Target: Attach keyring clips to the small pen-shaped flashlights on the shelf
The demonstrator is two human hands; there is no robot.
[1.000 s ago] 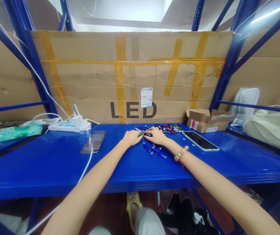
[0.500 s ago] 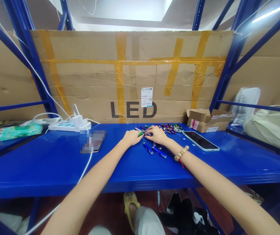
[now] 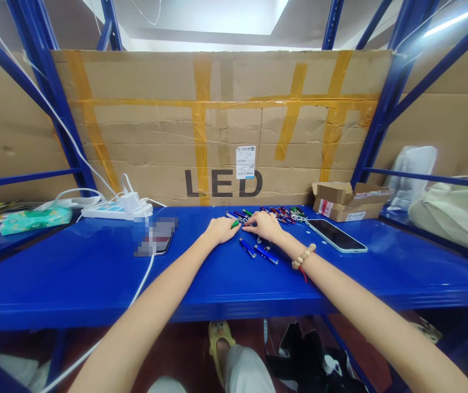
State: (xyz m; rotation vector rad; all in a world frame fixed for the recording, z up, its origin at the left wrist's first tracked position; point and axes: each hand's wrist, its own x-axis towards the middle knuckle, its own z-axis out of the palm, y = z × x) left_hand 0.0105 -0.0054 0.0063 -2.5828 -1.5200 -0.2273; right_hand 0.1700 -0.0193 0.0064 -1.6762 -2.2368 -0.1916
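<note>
My left hand is closed round a small green tube, whose end sticks out between thumb and forefinger toward the right. My right hand, with a beaded bracelet at the wrist, bends its fingers just beside that end. Whatever its fingertips pinch is too small to make out. In front of the hands lie two slim blue tubes with silvery ends, resembling pocket penlights. Behind my right hand spreads a pile of similar tubes in red, blue and green, partly covered by the hand.
A phone lies to the right, before an open cardboard box. On the left are a partly blurred phone, a white power strip with cables, and a green tissue pack. A large cardboard sheet backs the blue shelf.
My right hand has shifted very slightly and its fingers have changed their bend a little. The left hand keeps its place with the green tube.
</note>
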